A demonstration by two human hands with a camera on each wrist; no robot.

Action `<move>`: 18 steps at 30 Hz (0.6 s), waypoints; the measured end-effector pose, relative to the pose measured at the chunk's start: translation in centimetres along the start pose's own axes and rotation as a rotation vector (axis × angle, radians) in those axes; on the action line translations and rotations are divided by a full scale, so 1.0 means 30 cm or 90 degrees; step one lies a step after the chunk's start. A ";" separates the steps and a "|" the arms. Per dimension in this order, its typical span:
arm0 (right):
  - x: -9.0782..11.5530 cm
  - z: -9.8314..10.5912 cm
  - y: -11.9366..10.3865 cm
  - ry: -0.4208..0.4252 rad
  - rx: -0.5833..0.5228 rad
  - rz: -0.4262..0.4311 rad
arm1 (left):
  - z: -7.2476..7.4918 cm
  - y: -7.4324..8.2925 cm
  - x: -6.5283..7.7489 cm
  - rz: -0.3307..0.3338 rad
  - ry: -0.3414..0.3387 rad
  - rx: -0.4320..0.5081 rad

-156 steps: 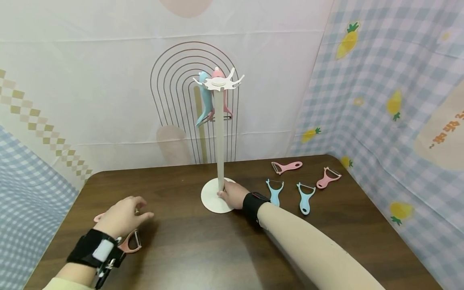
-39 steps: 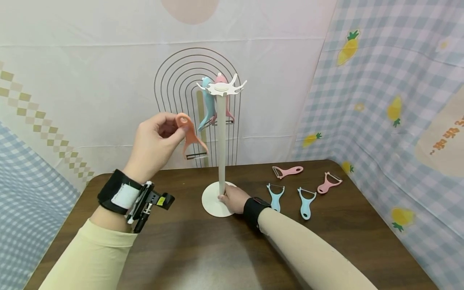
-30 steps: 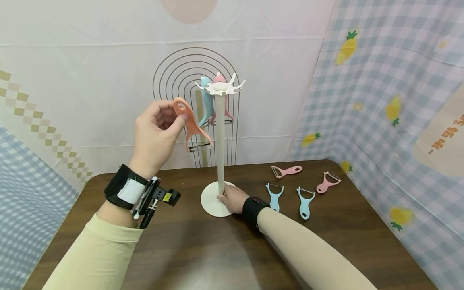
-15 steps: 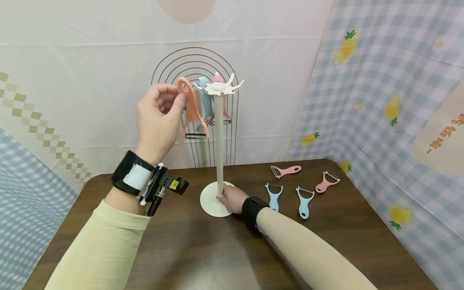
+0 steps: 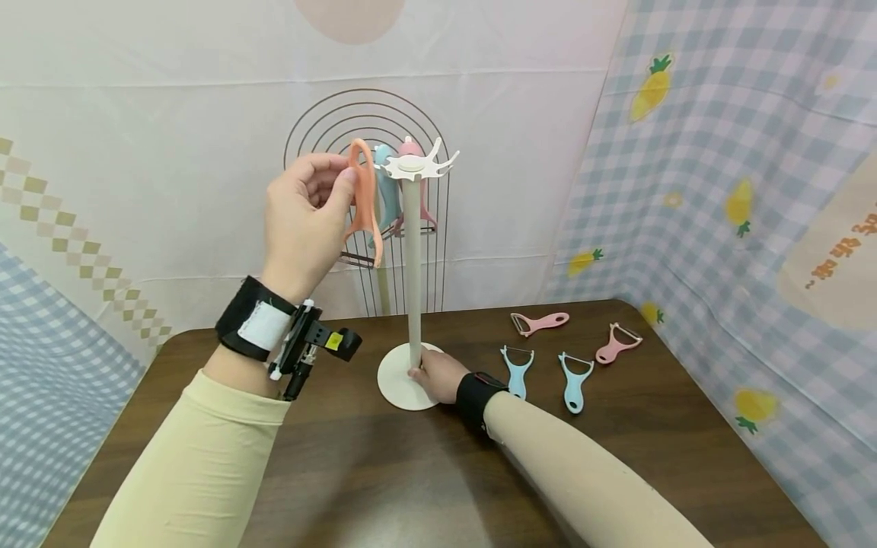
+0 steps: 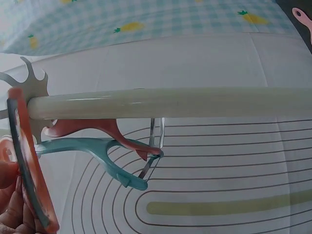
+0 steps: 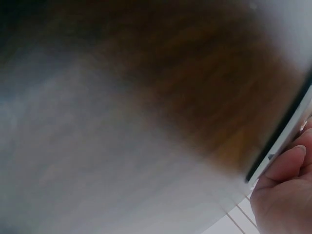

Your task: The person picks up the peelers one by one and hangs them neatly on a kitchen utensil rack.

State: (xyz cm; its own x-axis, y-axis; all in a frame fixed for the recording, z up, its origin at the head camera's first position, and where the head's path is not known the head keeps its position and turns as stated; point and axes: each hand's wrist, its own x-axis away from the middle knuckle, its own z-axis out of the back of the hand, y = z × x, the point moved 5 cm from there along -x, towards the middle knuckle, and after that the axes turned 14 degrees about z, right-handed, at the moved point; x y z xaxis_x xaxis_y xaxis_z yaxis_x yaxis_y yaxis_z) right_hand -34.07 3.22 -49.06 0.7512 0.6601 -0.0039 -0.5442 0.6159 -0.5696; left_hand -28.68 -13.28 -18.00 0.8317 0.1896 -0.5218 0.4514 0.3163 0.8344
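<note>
My left hand [image 5: 304,217] pinches an orange peeler [image 5: 368,202] by its handle, thumb in front, blade downward. The peeler's holed end is beside a left hook of the white hook stand [image 5: 414,266]; whether the hook enters the hole I cannot tell. A blue peeler [image 5: 389,194] and a pink peeler [image 5: 425,202] hang from hooks at the back, also visible beyond the pole [image 6: 170,102] in the left wrist view. Low down, my right hand [image 5: 441,374] grips the stand at the foot of its pole, over the round base [image 5: 397,378]. The right wrist view is mostly blurred.
On the brown table [image 5: 329,457], right of the stand, lie a pink peeler [image 5: 544,322], another pink peeler [image 5: 613,350], a blue peeler [image 5: 574,390] and a second blue peeler [image 5: 517,378], partly behind my right wrist. A white cloth backdrop [image 5: 171,190] hangs behind.
My left hand has picked up the orange peeler from the table's left side, raised it and brought it right to the hook, turning it more edge-on. My right hand has stayed on the stand.
</note>
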 end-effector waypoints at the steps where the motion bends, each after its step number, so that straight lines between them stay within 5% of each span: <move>1: 0.002 0.004 -0.005 0.002 0.001 0.005 | -0.001 -0.001 0.001 0.001 -0.001 -0.007; 18: 0.007 0.008 -0.013 -0.001 -0.004 -0.005 | -0.019 -0.001 0.010 0.023 -0.028 -0.031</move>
State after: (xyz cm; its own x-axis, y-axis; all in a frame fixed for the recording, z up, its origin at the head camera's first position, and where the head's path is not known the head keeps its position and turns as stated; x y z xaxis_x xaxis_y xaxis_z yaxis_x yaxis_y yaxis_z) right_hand -33.80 3.23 -48.65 0.7548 0.6559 0.0015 -0.5358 0.6179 -0.5754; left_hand -28.64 -12.72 -18.27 0.8611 0.1614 -0.4821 0.4051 0.3552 0.8425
